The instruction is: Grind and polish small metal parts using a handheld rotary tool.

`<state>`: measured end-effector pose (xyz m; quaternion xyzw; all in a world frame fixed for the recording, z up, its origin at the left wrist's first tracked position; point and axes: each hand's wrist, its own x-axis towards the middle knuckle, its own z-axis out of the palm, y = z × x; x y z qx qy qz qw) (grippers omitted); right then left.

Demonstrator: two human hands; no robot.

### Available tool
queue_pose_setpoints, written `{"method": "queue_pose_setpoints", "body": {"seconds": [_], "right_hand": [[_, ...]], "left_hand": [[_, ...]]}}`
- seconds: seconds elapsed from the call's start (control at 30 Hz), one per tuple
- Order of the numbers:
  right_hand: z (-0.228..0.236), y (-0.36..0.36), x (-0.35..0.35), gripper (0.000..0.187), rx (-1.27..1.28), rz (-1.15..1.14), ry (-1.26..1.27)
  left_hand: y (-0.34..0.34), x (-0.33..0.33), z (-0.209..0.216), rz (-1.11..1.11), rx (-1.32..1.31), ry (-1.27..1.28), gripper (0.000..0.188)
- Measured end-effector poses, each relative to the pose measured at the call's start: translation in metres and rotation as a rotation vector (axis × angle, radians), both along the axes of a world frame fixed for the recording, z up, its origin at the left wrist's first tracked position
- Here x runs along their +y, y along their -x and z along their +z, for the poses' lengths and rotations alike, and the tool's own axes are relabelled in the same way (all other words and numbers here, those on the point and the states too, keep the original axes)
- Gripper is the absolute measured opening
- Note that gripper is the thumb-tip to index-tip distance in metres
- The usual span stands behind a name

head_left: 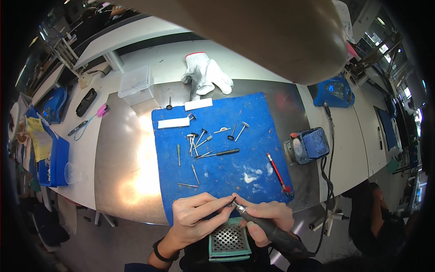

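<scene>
My right hand (277,214) is wrapped round a dark rotary tool handpiece (282,237), its metal nose aimed at my left fingertips. My left hand (192,217) is closed in a pinch beside that tip. A small dark piece (233,201) shows there; whether it is the tool's disc or held by the left fingers, I cannot tell. Below both hands sits a perforated metal grate (228,239) in a green frame. Farther off, on a blue cloth (213,179), lie several rotary bits (195,139) with discs and wheels, a dark-handled slim tool (226,152) and a red pencil (276,170).
A white glove (206,72) and a clear plastic box (136,81) stand behind the cloth. At right are a blue control unit (335,93), its cable (325,174) and a blue-topped jar-like holder (312,145). A pale lamp or arm (272,34) hangs overhead. Blue bin (59,161) at left.
</scene>
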<state>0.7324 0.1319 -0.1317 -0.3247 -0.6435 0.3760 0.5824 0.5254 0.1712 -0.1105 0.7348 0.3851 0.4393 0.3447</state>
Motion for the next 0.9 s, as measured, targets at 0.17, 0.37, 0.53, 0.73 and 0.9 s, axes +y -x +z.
{"method": "queue_pose_setpoints", "body": {"seconds": [0.17,0.37,0.53,0.73,0.9], "right_hand": [[-0.0043,0.0009,0.0022,0.030,0.032,0.014,0.006],[-0.0012,0.0013,0.0021,0.029,0.005,0.008,-0.032],[-0.0018,0.0005,0.0033,0.027,-0.017,0.012,-0.058],[0.0045,0.0016,-0.0006,0.028,-0.024,-0.043,0.030],[0.0002,-0.0002,0.0064,0.029,-0.048,0.018,-0.068]], "left_hand": [[0.0010,0.0002,-0.0017,-0.001,0.001,-0.004,0.029],[0.0008,-0.0005,-0.0016,-0.003,-0.008,0.011,0.030],[0.0004,-0.0010,-0.0028,0.004,-0.012,0.007,0.029],[-0.0005,-0.0001,-0.0012,0.007,-0.027,0.007,0.029],[0.0017,-0.0008,-0.0033,0.001,-0.011,0.021,0.029]]}}
